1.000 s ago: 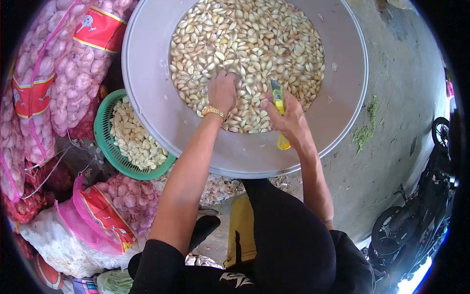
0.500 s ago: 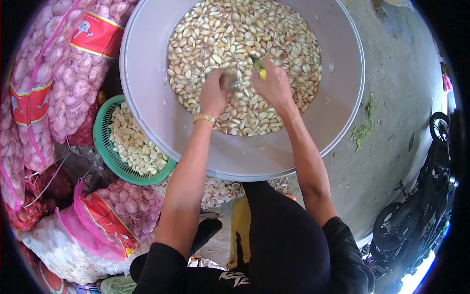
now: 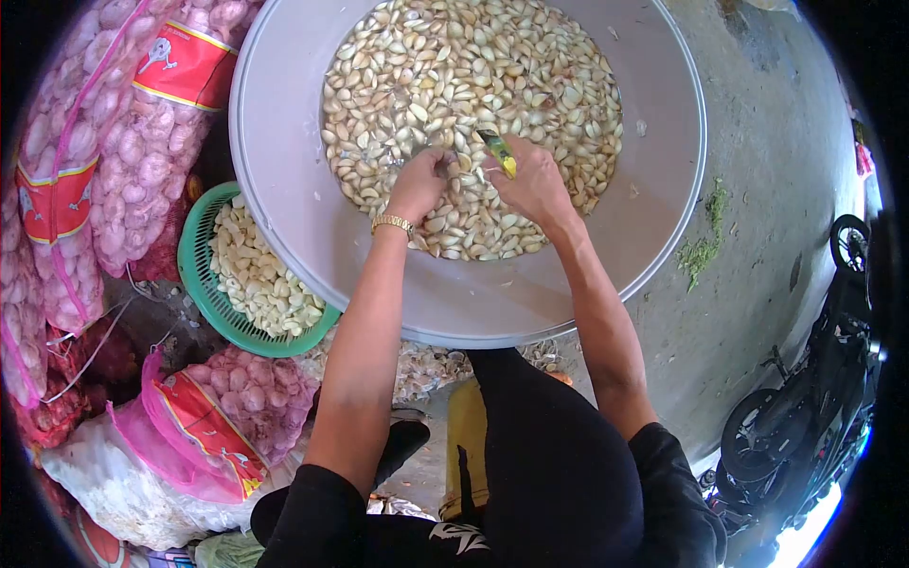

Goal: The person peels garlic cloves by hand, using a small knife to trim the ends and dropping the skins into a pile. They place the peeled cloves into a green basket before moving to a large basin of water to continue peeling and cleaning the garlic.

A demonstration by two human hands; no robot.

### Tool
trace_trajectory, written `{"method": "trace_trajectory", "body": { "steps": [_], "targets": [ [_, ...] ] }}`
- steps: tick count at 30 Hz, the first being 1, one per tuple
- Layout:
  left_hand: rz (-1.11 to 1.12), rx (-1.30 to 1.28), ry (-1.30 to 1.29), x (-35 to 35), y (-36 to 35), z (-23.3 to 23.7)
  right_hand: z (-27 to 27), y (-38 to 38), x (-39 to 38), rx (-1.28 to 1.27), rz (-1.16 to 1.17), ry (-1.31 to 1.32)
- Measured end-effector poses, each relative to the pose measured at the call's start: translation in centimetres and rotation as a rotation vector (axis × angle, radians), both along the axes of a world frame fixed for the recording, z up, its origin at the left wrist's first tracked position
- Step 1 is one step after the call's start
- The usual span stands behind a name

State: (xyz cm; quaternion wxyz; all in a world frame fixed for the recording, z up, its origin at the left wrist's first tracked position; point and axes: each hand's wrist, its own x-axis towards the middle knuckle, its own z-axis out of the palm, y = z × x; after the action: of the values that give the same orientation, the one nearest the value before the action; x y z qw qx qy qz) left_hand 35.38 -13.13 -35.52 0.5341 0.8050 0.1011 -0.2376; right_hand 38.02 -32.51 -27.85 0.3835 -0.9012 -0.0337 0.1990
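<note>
Garlic cloves [image 3: 473, 85], many with skins on, lie under water in a large grey tub [image 3: 454, 308]. Over the near part of the cloves is my left hand [image 3: 419, 185], a gold bracelet on its wrist. Its fingers are curled together at the water; whatever they pinch is too small to make out. My right hand [image 3: 538, 187] is closed around a yellow-and-green utility knife [image 3: 498, 153], which points up and left. A short gap separates the two hands. Left of the tub, peeled garlic cloves [image 3: 260, 275] fill part of a green plastic basket [image 3: 222, 317].
Mesh sacks of garlic bulbs [image 3: 142, 180] stack up on the left, with an opened pink sack [image 3: 241, 398] below the basket. Garlic skins [image 3: 426, 371] litter the floor under the tub. Green scraps [image 3: 703, 241] and a motorbike [image 3: 805, 407] are on the right.
My left hand has shifted slightly left, its fingers less blurred. My right hand has moved slightly down, still holding the utility knife.
</note>
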Motion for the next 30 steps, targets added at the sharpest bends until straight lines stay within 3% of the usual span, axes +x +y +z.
{"method": "trace_trajectory", "body": {
  "steps": [4,7,10,12,15,19,22,23,25,26,29,30],
  "targets": [
    [-0.026,0.052,0.056,0.4,-1.1,1.6,-1.4,1.0,-0.6,-0.124,0.026,-0.027],
    [-0.106,0.161,0.051,0.7,-1.2,2.2,-1.9,1.5,-1.2,-0.067,0.028,-0.063],
    [-0.043,0.107,0.121,0.5,-0.6,0.7,-1.6,1.9,-1.0,-0.158,0.102,-0.053],
    [0.055,-0.119,0.064,0.5,-0.3,-0.1,-1.9,1.9,-1.0,-0.161,0.122,-0.063],
    [0.161,-0.205,0.054,0.3,-0.4,0.1,-1.8,1.9,-1.2,-0.162,0.171,-0.094],
    [0.137,-0.233,0.054,0.4,0.1,0.8,-2.4,2.1,-1.5,-0.086,0.165,-0.145],
    [0.111,-0.066,-0.046,0.5,0.3,3.5,-2.4,1.5,-1.4,-0.071,0.123,-0.114],
    [0.072,0.101,-0.076,0.5,0.2,4.8,-2.2,1.1,-1.2,-0.075,0.121,-0.116],
    [-0.030,0.356,-0.086,0.8,0.3,6.5,-1.5,0.4,-0.9,-0.027,-0.062,-0.207],
    [-0.032,0.354,-0.086,0.8,0.3,6.1,-1.1,0.2,-0.7,-0.029,-0.064,-0.207],
    [0.108,0.165,-0.200,0.6,0.2,4.7,0.2,0.1,-0.3,0.047,-0.101,-0.150],
    [0.253,-0.064,-0.063,0.6,-0.1,4.8,0.6,0.4,-0.4,0.103,-0.151,-0.121]
  ]
}}
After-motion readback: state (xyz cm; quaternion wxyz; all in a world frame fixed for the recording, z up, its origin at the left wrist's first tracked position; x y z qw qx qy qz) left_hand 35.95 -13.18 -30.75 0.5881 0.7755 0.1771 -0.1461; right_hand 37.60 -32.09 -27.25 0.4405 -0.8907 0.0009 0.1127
